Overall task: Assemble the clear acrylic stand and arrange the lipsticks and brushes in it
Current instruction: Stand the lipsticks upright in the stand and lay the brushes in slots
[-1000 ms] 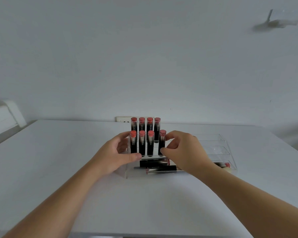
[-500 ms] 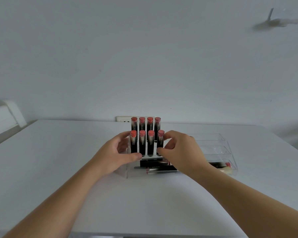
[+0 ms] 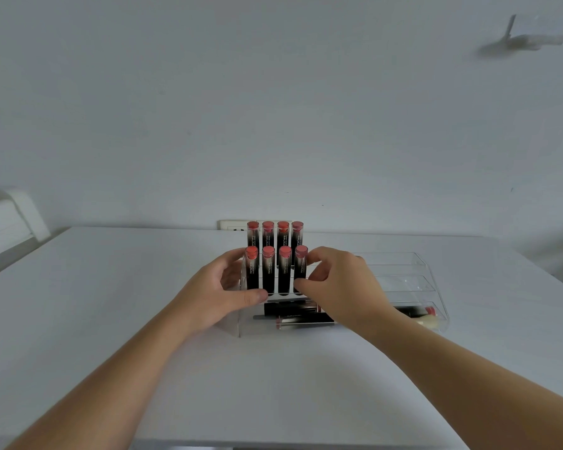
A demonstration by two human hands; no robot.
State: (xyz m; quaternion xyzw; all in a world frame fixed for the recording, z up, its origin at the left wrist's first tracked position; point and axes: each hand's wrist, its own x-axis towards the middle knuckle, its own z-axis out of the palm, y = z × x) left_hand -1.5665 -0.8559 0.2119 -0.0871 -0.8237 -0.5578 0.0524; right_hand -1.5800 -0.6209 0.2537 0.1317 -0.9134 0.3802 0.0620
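Note:
A clear acrylic stand (image 3: 403, 280) sits mid-table. Its left part holds two stepped rows of black lipsticks with red and pink tops: a back row (image 3: 275, 235) and a front row (image 3: 277, 274). My right hand (image 3: 342, 287) pinches the rightmost front lipstick (image 3: 301, 264) between thumb and forefinger; it stands upright, level with its row. My left hand (image 3: 215, 297) grips the stand's left end, thumb on the front ledge. Dark brushes (image 3: 299, 316) lie in the lowest front trough, one with a pale head (image 3: 429, 321) at the right end.
The stand rests on a white table (image 3: 111, 303) against a pale wall. A wall socket (image 3: 233, 225) sits just behind the lipsticks. A white piece of furniture (image 3: 10, 222) shows at the far left. The stand's right-hand tiers hold nothing.
The rightmost front lipstick, tilted and a little apart a second ago, now stands straight in line with its row. My right hand shifted slightly left with it; my left hand stayed put.

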